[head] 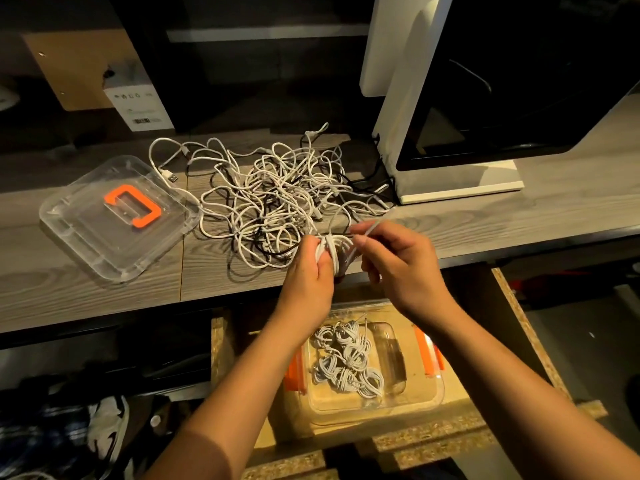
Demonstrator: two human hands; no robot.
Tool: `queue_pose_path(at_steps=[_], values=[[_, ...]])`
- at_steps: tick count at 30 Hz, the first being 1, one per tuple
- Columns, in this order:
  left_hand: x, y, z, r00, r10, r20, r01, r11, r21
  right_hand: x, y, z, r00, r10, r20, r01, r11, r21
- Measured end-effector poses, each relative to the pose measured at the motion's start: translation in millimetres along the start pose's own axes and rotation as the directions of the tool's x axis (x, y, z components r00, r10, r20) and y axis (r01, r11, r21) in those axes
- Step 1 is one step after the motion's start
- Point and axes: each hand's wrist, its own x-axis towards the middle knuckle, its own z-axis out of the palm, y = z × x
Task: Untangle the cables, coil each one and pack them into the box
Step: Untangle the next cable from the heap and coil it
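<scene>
White cable is wound into a small coil (330, 249) that my left hand (306, 271) grips, fingers curled round it, just above the front edge of the table (86, 296). My right hand (398, 268) pinches a loose strand (366, 231) between thumb and fingertips, right beside the coil; the strand slants down to it.

Behind my hands the tangle of cables (273, 199) lies spread on the wood-grain table, mostly white with a few black lines threaded through. One USB plug (170, 176) sticks out at its left edge, near the clear lid (86, 244) with the orange handle (133, 206), which lies flat on the table to the left.

Below the table edge, under my forearms, the clear box (438, 393) with orange latches stands on a speckled board (519, 337). Several coiled white cables (346, 363) lie bunched in its left half. A white-framed machine (405, 109) stands at the back right of the table.
</scene>
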Motion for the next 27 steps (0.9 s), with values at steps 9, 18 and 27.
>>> queue_pose_path(at_steps=[9, 18, 27], values=[[-7.8, 5.1, 12.7, 0.974, -0.156, -0.165, 0.087, 0.928, -0.362, -11.2, -23.9, 7.4, 0.993, -0.03, 0.115, 0.088, 0.836, -0.541], [-11.1, 2.1, 12.2, 0.991, 0.07, -0.114, -0.103, 0.946, -0.307, -10.2, -30.1, 9.6, 0.98, 0.104, 0.171, 0.017, 0.809, -0.588], [-11.8, -13.5, 13.2, 0.985, 0.151, -0.078, -0.159, 0.981, -0.111, -15.5, -31.1, 15.8, 0.965, 0.178, 0.193, 0.0, 0.734, -0.679]])
